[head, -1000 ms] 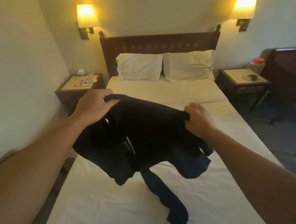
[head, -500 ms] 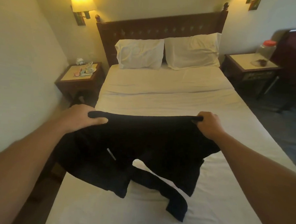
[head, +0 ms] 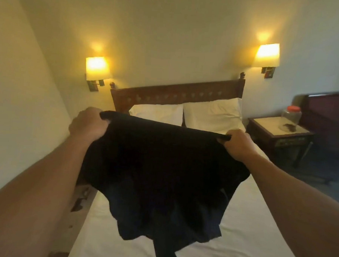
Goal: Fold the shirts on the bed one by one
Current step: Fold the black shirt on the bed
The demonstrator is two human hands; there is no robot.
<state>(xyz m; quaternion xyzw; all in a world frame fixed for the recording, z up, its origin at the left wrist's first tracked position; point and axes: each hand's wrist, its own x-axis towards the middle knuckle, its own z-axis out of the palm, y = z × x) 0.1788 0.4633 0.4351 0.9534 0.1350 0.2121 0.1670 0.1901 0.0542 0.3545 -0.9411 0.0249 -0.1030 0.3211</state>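
Your left hand [head: 88,125] and right hand [head: 237,144] each have a grip clamped on the top edge of the dark shirt [head: 158,179], fingers curled over the cloth at its two upper corners. That edge runs stretched between your hands, a little higher on the left. The rest of the shirt hangs below and toward you from both grips, held up over the white bed [head: 257,231], with a narrow dark strip dangling at the bottom middle; whether that strip touches the sheet you cannot tell. Beyond the shirt lie two white pillows [head: 212,115] against the wooden headboard [head: 176,94]. A lit wall lamp [head: 97,68] glows on each side, and a jar [head: 291,117] stands on the nightstand [head: 278,136] to your right.
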